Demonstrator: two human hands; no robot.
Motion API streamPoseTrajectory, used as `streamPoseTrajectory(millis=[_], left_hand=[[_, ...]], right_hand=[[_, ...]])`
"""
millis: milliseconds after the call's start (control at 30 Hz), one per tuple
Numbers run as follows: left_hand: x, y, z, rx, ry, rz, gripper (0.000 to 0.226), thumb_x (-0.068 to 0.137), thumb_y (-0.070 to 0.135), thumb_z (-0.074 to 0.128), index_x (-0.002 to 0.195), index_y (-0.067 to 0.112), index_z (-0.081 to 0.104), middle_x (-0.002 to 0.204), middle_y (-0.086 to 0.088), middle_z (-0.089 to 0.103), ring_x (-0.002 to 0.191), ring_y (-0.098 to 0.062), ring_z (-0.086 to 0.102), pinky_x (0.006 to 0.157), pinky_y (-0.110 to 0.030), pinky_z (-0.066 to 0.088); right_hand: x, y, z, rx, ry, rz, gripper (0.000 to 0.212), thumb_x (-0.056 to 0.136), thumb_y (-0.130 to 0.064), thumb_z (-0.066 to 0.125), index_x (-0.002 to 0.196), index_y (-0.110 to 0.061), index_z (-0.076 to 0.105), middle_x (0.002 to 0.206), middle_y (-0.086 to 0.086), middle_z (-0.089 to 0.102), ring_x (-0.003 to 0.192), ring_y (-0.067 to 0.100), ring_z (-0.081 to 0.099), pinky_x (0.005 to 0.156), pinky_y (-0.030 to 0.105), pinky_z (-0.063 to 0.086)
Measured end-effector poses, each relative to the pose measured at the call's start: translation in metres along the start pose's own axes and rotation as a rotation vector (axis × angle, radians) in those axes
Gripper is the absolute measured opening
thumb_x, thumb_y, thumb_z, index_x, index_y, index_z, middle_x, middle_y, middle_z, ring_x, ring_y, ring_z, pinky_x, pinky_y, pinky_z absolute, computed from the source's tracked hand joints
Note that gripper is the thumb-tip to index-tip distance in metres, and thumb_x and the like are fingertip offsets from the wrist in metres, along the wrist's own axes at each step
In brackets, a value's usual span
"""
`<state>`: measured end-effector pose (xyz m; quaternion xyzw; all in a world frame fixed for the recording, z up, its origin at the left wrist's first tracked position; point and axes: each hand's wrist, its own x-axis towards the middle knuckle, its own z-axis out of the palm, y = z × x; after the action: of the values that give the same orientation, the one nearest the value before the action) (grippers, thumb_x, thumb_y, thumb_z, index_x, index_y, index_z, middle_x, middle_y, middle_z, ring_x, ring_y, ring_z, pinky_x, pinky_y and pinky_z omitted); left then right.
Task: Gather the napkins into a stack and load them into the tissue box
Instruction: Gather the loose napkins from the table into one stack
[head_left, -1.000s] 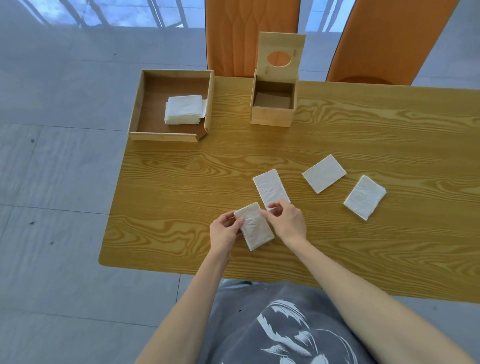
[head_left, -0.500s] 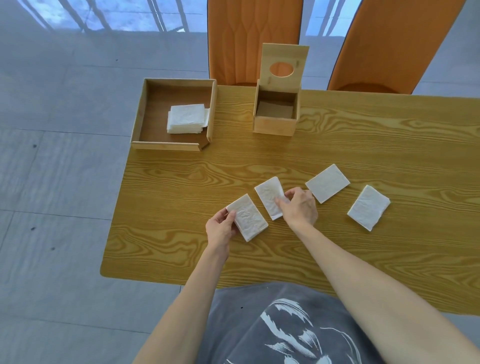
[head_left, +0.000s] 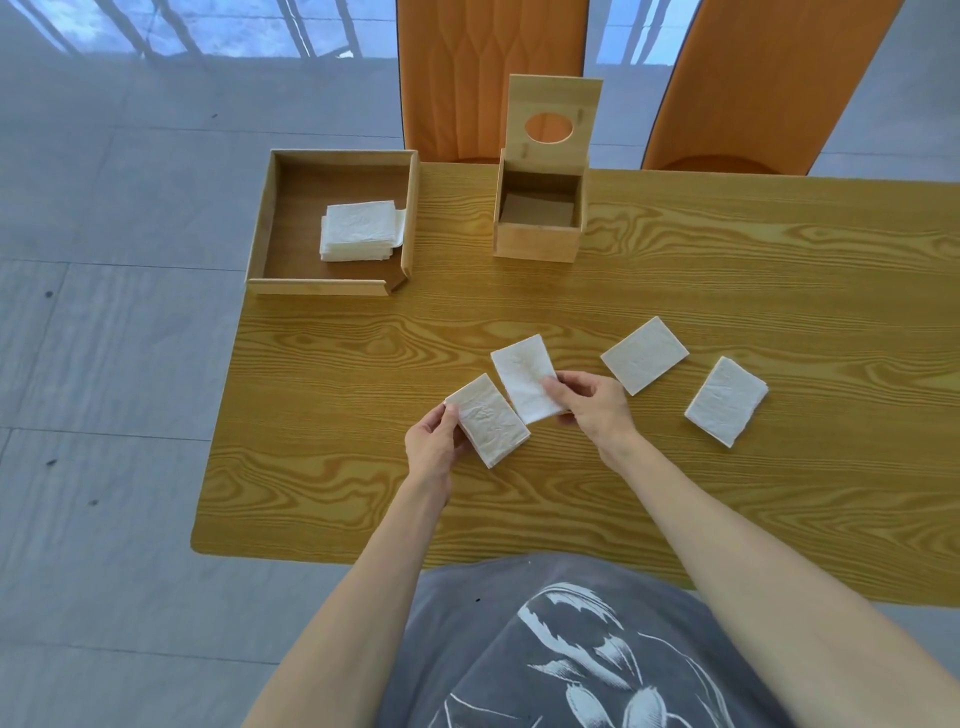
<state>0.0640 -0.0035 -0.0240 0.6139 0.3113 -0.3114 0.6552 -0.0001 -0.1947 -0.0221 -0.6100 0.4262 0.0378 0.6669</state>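
Note:
My left hand (head_left: 435, 448) holds a folded white napkin (head_left: 488, 422) by its left edge, just above the table. My right hand (head_left: 592, 404) pinches the right edge of a second napkin (head_left: 522, 378), lifted slightly, beside the first one. Two more napkins lie flat to the right, one (head_left: 644, 355) nearer and one (head_left: 726, 400) farther right. The wooden tissue box (head_left: 537, 244) stands open at the back, its lid (head_left: 555, 104) with a round hole raised upright. The box interior looks bare.
A wooden tray (head_left: 332, 286) at the back left holds a stack of napkins (head_left: 361, 229). Two orange chairs (head_left: 488, 67) stand behind the wooden table (head_left: 727, 270). The table's left edge drops to a grey tiled floor.
My right hand let go of the first napkin, moved right and took hold of the second napkin. My left hand kept the first napkin and shifted it slightly left.

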Motion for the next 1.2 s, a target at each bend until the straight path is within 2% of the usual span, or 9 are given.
streamPoseTrajectory(millis=[100,233,433,567,667,867,1000,1100,1200], left_hand=[[-0.001,0.0,0.0,0.016,-0.009,0.023,0.014,0.099,0.022,0.057,0.105,0.014,0.067,0.096,-0.004,0.073,0.089,-0.018,0.07,0.074,-0.033,0.058],[-0.001,-0.002,-0.001,-0.007,-0.022,0.015,0.027,0.097,0.034,0.058,0.104,0.011,0.07,0.102,-0.007,0.075,0.097,-0.022,0.071,0.077,-0.035,0.059],[-0.002,-0.003,-0.001,-0.043,-0.035,0.0,0.047,0.087,0.016,0.074,0.129,0.006,0.057,0.109,-0.008,0.072,0.101,-0.023,0.07,0.093,-0.043,0.056],[-0.001,-0.004,0.006,-0.026,-0.045,0.023,0.046,0.083,0.004,0.076,0.125,0.007,0.058,0.099,-0.002,0.072,0.09,-0.017,0.072,0.075,-0.03,0.058],[0.002,-0.006,0.012,-0.019,-0.047,0.03,0.043,0.084,0.003,0.074,0.124,0.008,0.059,0.099,-0.002,0.072,0.089,-0.016,0.072,0.075,-0.03,0.058],[0.008,-0.007,0.03,0.028,-0.077,0.033,0.043,0.085,0.006,0.074,0.125,0.01,0.059,0.101,0.001,0.07,0.095,-0.014,0.069,0.077,-0.029,0.056],[0.012,-0.004,0.047,0.065,-0.097,0.042,0.042,0.086,0.006,0.072,0.125,0.011,0.058,0.107,-0.002,0.07,0.1,-0.017,0.068,0.085,-0.035,0.057],[0.014,-0.003,0.059,0.077,-0.105,0.038,0.043,0.086,0.008,0.073,0.127,0.01,0.059,0.108,-0.003,0.07,0.106,-0.021,0.068,0.09,-0.039,0.057],[0.014,-0.001,0.069,0.079,-0.118,0.028,0.043,0.088,0.011,0.072,0.129,0.009,0.059,0.109,-0.004,0.07,0.108,-0.023,0.068,0.094,-0.043,0.056]], right_hand=[[-0.003,0.005,0.011,-0.04,-0.107,0.005,0.014,0.087,-0.021,0.076,0.1,-0.016,0.074,0.098,0.001,0.076,0.087,0.014,0.069,0.071,0.029,0.058],[0.0,0.015,0.027,-0.173,-0.124,-0.001,0.025,0.084,-0.026,0.079,0.105,-0.012,0.076,0.1,0.001,0.077,0.094,0.016,0.072,0.073,0.028,0.058],[-0.001,0.014,0.038,-0.361,-0.083,-0.058,0.027,0.082,-0.03,0.08,0.103,-0.014,0.078,0.099,-0.004,0.076,0.093,0.011,0.071,0.084,0.029,0.058],[-0.003,0.014,0.037,-0.54,-0.001,-0.122,0.026,0.083,-0.038,0.077,0.101,-0.02,0.079,0.099,-0.004,0.077,0.093,0.012,0.07,0.084,0.034,0.057],[-0.005,0.013,0.034,-0.61,0.013,-0.149,0.027,0.084,-0.04,0.074,0.104,-0.021,0.077,0.1,-0.005,0.076,0.094,0.015,0.07,0.083,0.037,0.056],[-0.002,-0.003,-0.001,-0.57,0.3,-0.175,0.038,0.09,-0.044,0.067,0.118,-0.019,0.067,0.099,-0.004,0.069,0.092,0.015,0.065,0.075,0.031,0.051],[0.014,-0.022,-0.039,-0.483,0.515,-0.052,0.045,0.094,-0.041,0.062,0.132,-0.016,0.057,0.122,0.002,0.063,0.109,0.021,0.061,0.08,0.031,0.044],[0.028,-0.028,-0.06,-0.495,0.566,0.08,0.06,0.093,-0.044,0.063,0.142,-0.015,0.046,0.138,0.01,0.05,0.118,0.029,0.059,0.09,0.04,0.046],[0.038,-0.031,-0.073,-0.585,0.562,0.186,0.073,0.091,-0.046,0.065,0.148,-0.011,0.037,0.143,0.016,0.041,0.124,0.036,0.055,0.093,0.045,0.047]])
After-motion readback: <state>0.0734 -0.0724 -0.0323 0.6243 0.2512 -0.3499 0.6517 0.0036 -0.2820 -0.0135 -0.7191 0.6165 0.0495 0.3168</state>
